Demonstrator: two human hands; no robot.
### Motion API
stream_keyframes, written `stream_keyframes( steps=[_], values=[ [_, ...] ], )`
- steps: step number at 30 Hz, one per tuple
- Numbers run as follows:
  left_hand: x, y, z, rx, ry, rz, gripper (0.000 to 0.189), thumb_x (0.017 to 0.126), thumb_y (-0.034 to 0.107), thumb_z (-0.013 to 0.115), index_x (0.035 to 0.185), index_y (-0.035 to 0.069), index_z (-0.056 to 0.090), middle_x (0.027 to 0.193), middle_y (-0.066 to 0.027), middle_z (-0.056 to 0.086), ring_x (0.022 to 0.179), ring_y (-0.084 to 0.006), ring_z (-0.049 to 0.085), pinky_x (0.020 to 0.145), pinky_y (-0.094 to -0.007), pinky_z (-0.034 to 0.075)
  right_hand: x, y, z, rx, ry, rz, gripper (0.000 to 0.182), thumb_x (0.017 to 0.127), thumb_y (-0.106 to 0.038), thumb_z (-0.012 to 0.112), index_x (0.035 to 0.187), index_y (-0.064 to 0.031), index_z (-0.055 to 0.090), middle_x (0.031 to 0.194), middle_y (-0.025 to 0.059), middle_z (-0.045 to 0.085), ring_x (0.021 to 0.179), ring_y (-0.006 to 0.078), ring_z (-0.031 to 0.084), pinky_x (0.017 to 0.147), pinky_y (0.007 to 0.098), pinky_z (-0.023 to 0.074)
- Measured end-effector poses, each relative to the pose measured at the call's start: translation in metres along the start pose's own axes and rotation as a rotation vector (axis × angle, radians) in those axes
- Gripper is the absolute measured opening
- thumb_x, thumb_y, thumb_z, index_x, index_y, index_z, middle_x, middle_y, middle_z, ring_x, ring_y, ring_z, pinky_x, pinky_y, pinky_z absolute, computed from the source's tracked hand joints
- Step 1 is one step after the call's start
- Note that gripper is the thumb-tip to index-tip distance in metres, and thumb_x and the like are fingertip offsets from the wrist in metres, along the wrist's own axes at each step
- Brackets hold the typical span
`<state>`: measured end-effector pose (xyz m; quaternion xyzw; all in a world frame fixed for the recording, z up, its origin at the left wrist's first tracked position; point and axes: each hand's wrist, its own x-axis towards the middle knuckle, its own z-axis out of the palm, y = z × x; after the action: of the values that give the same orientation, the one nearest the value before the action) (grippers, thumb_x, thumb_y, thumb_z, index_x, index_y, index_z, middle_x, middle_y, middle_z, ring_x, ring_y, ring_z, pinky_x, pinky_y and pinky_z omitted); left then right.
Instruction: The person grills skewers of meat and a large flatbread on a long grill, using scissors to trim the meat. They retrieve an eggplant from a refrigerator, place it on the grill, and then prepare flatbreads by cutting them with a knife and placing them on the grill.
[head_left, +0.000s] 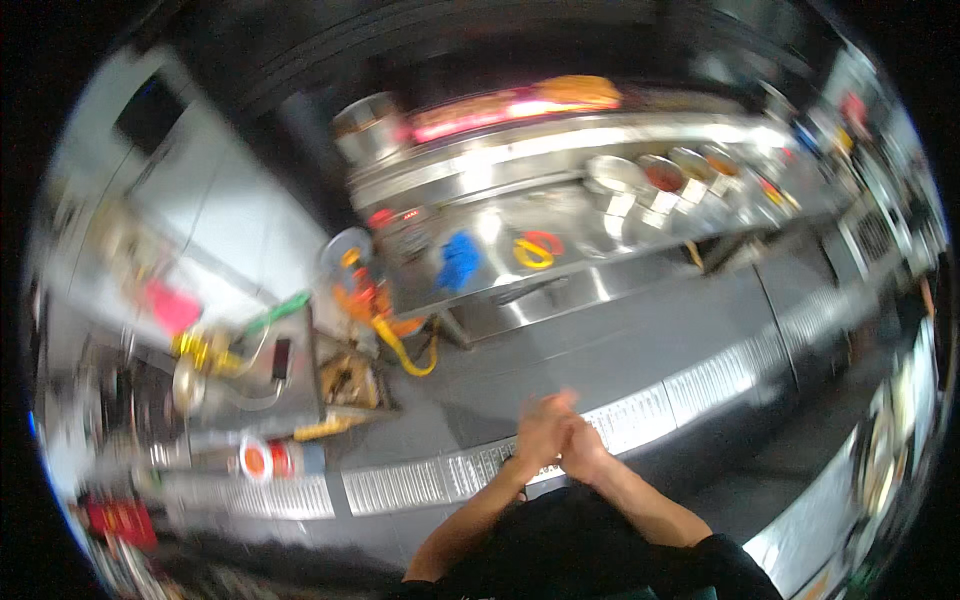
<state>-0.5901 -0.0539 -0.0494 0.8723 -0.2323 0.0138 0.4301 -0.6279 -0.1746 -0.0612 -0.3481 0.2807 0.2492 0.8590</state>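
My left hand (544, 431) and my right hand (583, 446) are pressed together in front of my body, above the floor and its metal drain grating (637, 420). Both are blurred, the fingers overlap, and no object shows between them. Beyond them stands a stainless steel counter (487, 217). On it lie a blue cloth or glove (459, 261), a yellow ring-shaped item (532, 255) and a red one (546, 241) beside it. Several round metal containers (661, 174) with pale tags stand farther right along the counter.
A side table (292, 397) at the left holds a dark phone-like device (281, 360) with a cable. Orange and yellow items (367, 300) hang at the counter's left end. A large pot (369, 127) stands on the back ledge. Another work surface (810, 502) is at the lower right.
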Motion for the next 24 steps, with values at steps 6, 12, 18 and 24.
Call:
stream_keyframes(
  steps=[6,12,18,24],
  values=[
    [-0.135,-0.277,0.06,0.593,-1.09,-0.605,0.051,0.091,0.037,0.049,0.131,0.004,0.05,0.135,-0.0221,0.05,0.122,-0.0375,0.051,0.101,-0.0442,0.041,-0.121,-0.129,-0.083,-0.104,-0.2,-0.218,0.051,0.102,-0.036,0.034,0.128,0.0034,0.052,0.117,0.0214,0.06,0.109,0.0314,0.059,0.098,0.0433,0.0443],
    [-0.118,-0.234,0.024,0.598,-1.182,-0.733,0.036,0.087,0.037,0.055,0.098,0.006,0.069,0.108,-0.0202,0.065,0.101,-0.0402,0.06,0.086,-0.0463,0.048,-0.22,-0.149,-0.324,-0.402,0.975,-0.613,0.029,0.096,-0.017,0.052,0.112,0.0037,0.062,0.097,0.0132,0.07,0.084,0.018,0.067,0.076,0.0313,0.0524],
    [0.106,-0.084,0.209,0.763,-1.349,-0.702,0.042,0.087,0.036,0.055,0.117,0.008,0.063,0.118,-0.0211,0.061,0.106,-0.0377,0.059,0.086,-0.0438,0.048,-0.245,-0.228,-0.433,-0.29,0.982,-0.48,0.028,0.094,-0.019,0.053,0.11,0.0029,0.062,0.093,0.015,0.07,0.081,0.0216,0.068,0.075,0.0328,0.0529],
    [0.314,0.074,0.38,0.393,-0.578,-0.318,0.055,0.079,0.018,0.067,0.131,0.007,0.055,0.119,-0.02,0.062,0.113,-0.0369,0.057,0.096,-0.0407,0.045,-0.219,-0.413,-0.524,-0.795,0.758,-0.546,0.033,0.093,-0.023,0.054,0.114,0.001,0.061,0.094,0.0194,0.069,0.089,0.0307,0.067,0.081,0.0385,0.0513]
  ],
)
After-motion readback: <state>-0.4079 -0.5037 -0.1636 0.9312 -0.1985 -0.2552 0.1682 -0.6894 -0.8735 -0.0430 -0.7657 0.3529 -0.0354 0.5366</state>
